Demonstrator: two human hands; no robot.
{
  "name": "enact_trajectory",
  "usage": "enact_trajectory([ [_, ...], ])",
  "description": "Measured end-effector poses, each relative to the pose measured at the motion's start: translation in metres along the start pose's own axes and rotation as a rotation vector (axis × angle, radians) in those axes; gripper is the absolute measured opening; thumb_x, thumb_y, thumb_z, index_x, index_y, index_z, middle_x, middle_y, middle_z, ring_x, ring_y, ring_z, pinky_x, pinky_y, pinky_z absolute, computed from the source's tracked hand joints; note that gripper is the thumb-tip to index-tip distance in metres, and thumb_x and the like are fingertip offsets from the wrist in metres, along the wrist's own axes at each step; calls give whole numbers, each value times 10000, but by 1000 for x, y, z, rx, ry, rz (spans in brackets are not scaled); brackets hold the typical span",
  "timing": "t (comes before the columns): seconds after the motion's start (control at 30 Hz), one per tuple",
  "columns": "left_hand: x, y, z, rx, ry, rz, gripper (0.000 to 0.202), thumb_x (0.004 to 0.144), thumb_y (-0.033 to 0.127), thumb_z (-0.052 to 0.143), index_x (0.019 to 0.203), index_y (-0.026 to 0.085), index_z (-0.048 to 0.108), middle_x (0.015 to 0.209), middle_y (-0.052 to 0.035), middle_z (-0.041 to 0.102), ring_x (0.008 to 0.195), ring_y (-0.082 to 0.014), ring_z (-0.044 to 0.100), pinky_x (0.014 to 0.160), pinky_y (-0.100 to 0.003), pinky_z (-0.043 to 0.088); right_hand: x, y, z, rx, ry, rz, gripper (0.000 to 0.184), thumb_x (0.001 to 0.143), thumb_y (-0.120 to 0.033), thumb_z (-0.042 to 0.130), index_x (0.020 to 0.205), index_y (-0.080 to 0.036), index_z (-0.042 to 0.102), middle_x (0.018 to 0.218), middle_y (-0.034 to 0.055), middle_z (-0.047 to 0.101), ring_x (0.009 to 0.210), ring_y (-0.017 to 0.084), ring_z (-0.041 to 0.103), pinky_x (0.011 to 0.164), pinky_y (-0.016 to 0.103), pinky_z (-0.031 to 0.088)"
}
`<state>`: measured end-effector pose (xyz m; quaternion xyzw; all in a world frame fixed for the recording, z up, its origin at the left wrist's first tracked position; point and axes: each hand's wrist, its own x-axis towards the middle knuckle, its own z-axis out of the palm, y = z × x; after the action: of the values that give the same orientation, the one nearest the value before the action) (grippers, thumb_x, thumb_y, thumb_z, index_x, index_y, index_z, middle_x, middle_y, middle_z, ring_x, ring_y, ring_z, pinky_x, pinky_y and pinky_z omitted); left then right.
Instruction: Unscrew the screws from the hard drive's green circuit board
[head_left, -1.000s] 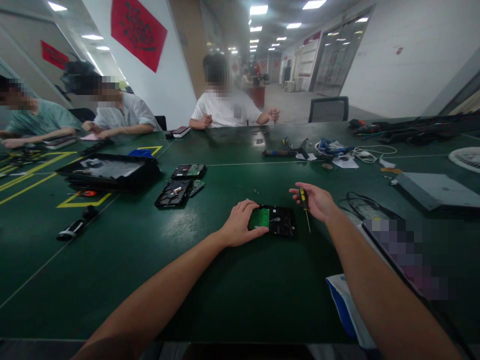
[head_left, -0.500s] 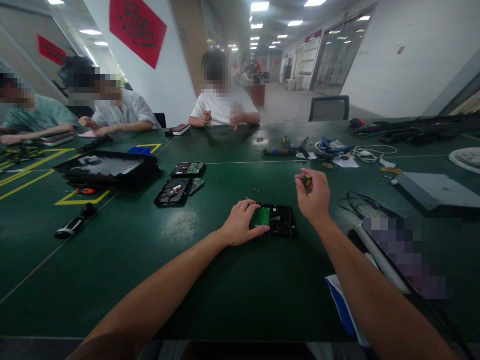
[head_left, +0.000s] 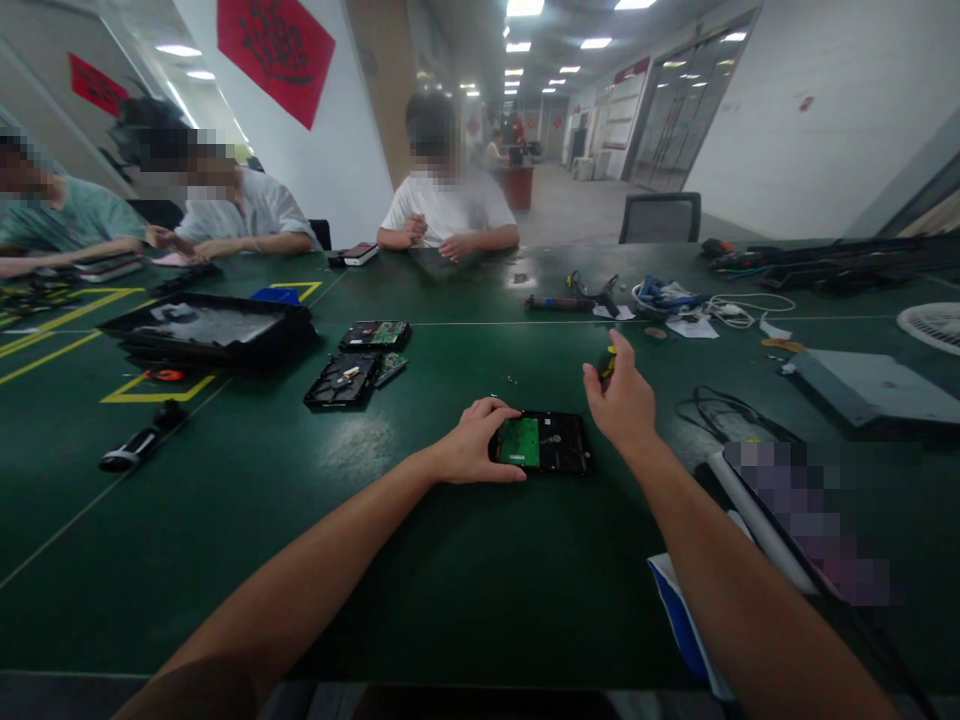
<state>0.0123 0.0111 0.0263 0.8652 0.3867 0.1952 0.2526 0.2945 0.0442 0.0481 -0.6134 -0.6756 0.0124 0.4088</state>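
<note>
My left hand is closed around the left end of a black hard drive, its thumb along the near edge and its fingers over the far edge. The drive lies flat on the green table, green circuit board facing up. Just right of the drive, my right hand is raised, gripping a small yellow-and-black screwdriver; its shaft is hidden by my fingers. Tiny loose parts, seemingly screws, lie beyond the drive.
Further left are a second hard drive, an opened black drive, a loose circuit board and a black tray. At right lie cables, a grey metal box and a screen device. Co-workers sit across the table.
My left hand has slid slightly left, uncovering more of the green board. My right hand has turned, and the screwdriver handle stands more upright in it.
</note>
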Motion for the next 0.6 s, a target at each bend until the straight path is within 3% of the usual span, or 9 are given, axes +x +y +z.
enact_trajectory([
  [0.1,-1,1,3,21,33,-5,906,707,661,812,1465,269,508,1422,-140,475,1352,-383,438,1142,-578,402,0,-1,1,-26,-10,-15,697,981,-410,535,1593,-209,269,1432,224,582,1148,420,658,941,593,530],
  [0.37,7,9,16,34,74,-56,927,656,713,824,1419,268,545,1371,-133,504,1312,-396,462,1116,-589,396,-1,-5,4,19,-21,-110,680,947,-319,549,1569,-240,286,1517,168,515,1224,378,627,1002,561,524],
  [0.6,6,9,19,63,96,-14,930,671,743,798,1428,274,529,1376,-134,506,1329,-390,452,1137,-577,381,-3,-4,-2,55,-35,-12,755,918,-258,531,1606,-230,223,1155,144,703,840,275,703,901,501,571],
])
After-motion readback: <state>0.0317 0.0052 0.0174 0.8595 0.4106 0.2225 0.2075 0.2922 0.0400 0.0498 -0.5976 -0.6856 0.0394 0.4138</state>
